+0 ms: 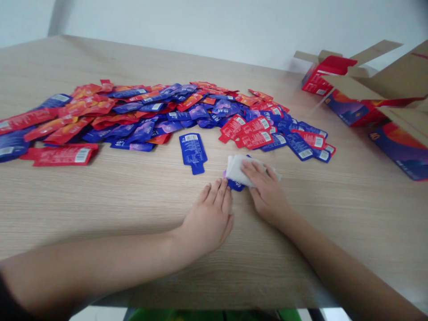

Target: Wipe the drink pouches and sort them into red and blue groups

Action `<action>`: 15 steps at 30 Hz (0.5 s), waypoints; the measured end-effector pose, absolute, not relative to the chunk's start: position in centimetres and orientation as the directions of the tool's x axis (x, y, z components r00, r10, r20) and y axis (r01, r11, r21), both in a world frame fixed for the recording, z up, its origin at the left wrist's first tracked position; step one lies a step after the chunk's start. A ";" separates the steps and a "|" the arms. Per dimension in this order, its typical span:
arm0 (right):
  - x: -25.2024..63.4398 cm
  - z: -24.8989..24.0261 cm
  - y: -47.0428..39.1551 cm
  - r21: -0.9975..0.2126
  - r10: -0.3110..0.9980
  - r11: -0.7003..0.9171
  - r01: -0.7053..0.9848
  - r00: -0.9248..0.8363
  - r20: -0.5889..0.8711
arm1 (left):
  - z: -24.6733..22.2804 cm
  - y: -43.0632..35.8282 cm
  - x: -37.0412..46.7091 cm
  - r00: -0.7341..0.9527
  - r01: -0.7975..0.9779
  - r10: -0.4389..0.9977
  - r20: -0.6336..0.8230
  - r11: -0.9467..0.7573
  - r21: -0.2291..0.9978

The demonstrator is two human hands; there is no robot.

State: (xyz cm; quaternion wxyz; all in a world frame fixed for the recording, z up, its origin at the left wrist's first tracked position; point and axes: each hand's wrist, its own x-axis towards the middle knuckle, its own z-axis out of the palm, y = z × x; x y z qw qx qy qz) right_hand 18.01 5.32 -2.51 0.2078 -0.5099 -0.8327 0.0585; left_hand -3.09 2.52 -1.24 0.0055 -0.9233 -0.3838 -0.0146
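A blue sachet [236, 185] lies flat on the table, mostly covered by a folded white tissue [236, 168]. My right hand [267, 189] holds the tissue down on the sachet, its fingers over the cloth-like folds. Stretched out flat, the fingers of my left hand [210, 214] touch the sachet's left edge with their tips. Another blue sachet [193, 153] lies alone just beyond my left hand, barcode side up and spout end toward me.
A long heap of red and blue sachets [147, 111] spans the table's far side. On its right, flatter sachets [256, 132] lie spread out, barcodes up. Opened cartons, a small red box [321, 78] and larger blue-red boxes [399, 151], stand at the right. A white wall [200, 31] rises behind.
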 end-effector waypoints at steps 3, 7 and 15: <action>17.5 -2.3 5.1 -0.338 0.793 0.609 0.717 -0.551 0.259 | -1.3 2.5 -3.1 0.712 0.702 0.702 0.020 -0.713 0.004; 18.1 -2.3 5.9 -0.369 0.914 0.369 0.853 -0.261 0.312 | -1.3 2.5 -3.2 0.709 0.705 0.703 0.051 -0.709 -0.027; 17.9 -2.2 5.9 -0.378 0.875 0.480 0.791 -0.400 0.273 | -1.1 2.6 -3.1 0.711 0.703 0.703 0.015 -0.711 0.000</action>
